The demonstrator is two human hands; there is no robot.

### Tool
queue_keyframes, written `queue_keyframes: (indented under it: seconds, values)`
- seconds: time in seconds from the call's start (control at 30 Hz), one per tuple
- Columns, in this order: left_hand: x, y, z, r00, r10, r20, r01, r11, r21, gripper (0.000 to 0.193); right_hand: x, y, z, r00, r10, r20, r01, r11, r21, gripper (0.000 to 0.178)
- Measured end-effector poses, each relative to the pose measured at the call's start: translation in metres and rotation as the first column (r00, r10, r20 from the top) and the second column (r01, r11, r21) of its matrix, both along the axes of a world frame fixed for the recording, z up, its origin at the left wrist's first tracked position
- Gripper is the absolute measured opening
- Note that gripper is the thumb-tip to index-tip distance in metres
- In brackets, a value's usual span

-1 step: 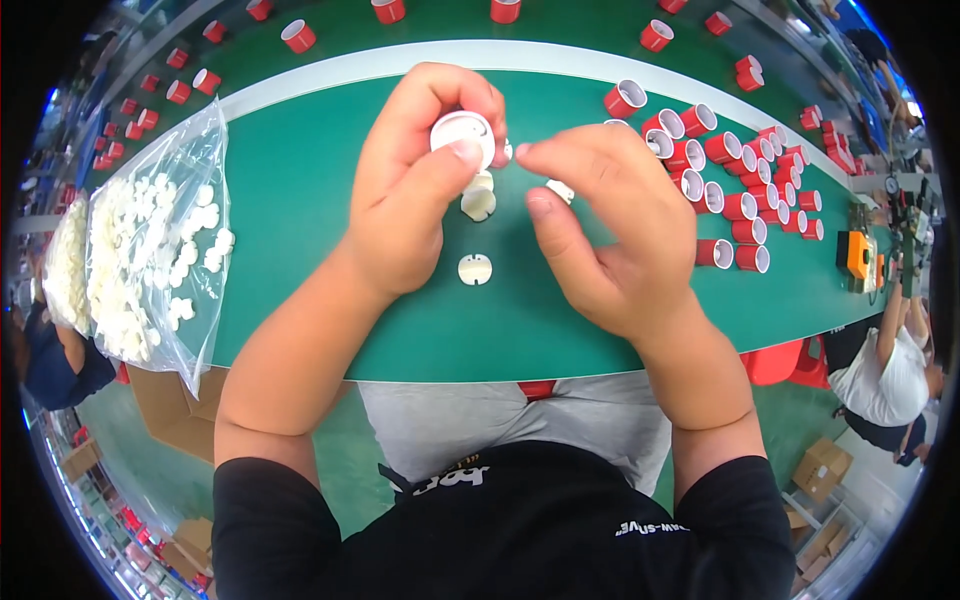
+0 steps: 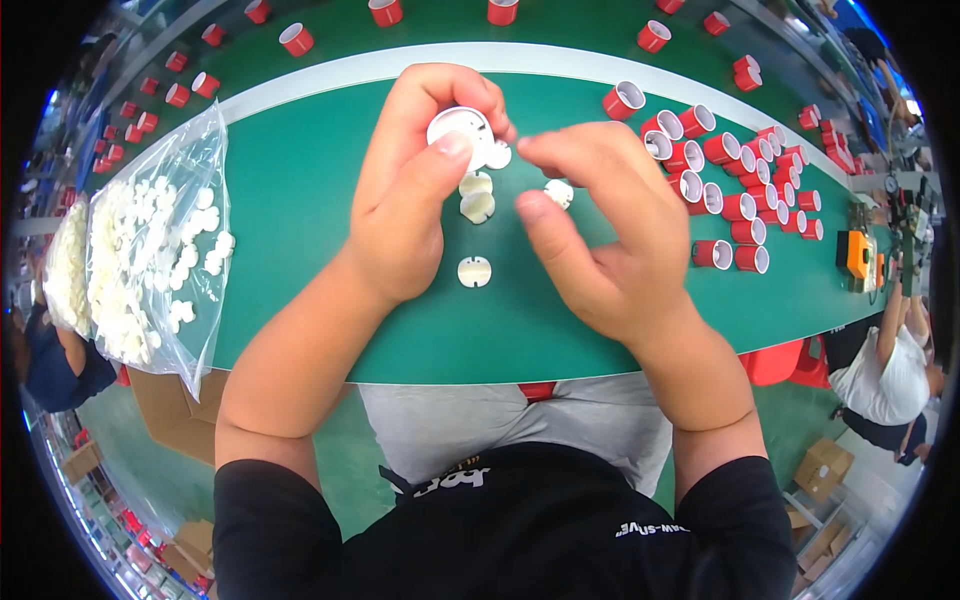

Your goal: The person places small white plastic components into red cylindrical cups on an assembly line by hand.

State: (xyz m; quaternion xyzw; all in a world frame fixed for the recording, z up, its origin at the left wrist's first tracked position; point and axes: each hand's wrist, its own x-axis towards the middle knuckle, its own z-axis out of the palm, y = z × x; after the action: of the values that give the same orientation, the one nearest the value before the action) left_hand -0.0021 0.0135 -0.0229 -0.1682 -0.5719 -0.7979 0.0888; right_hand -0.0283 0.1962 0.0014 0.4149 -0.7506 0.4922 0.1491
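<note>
My left hand (image 2: 405,185) is closed around a round white-rimmed piece (image 2: 455,122), its thumb pressed on the near rim. The piece looks like the mouth of a cup; my palm and fingers hide its outside. Just to the right of it, my right hand (image 2: 615,220) is held with thumb and forefinger apart and nothing visible between them. Below the held piece, small notched white discs (image 2: 477,205) lie on the green table. Another notched disc (image 2: 474,271) lies nearer to me, and a small white piece (image 2: 559,193) lies beside my right thumb.
Many red cups with white insides (image 2: 740,206) lie on their sides at the right. A clear plastic bag (image 2: 150,250) of small white parts rests at the left. Beyond the pale rail (image 2: 520,58), more red cups stand on a green surface. An orange device (image 2: 854,254) sits far right.
My left thumb and the held piece have shifted slightly to the left. More of a small white part shows beside the piece. My right thumb has moved slightly left.
</note>
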Motion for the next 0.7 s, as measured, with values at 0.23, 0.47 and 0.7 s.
queue_keyframes:
  seconds: [0.23, 0.47, 0.7]
  values:
    - [0.015, 0.025, -0.003, 0.999, 0.037, 0.021, -0.034, 0.993, -0.116, 0.062, 0.012, -0.006, -0.006, 0.912, 0.051, 0.407, -0.016, 0.996, -0.091, 0.050]
    - [0.012, 0.026, -0.003, 0.994, 0.090, -0.067, -0.104, 0.967, -0.234, 0.053, 0.008, -0.004, 0.003, 0.723, 0.213, 0.657, 0.057, 0.930, -0.364, 0.043]
    - [0.004, 0.023, -0.011, 0.940, 0.117, -0.319, -0.250, 0.874, -0.417, 0.043, 0.011, -0.002, 0.011, 0.667, 0.276, 0.692, 0.032, 0.917, -0.397, 0.049]
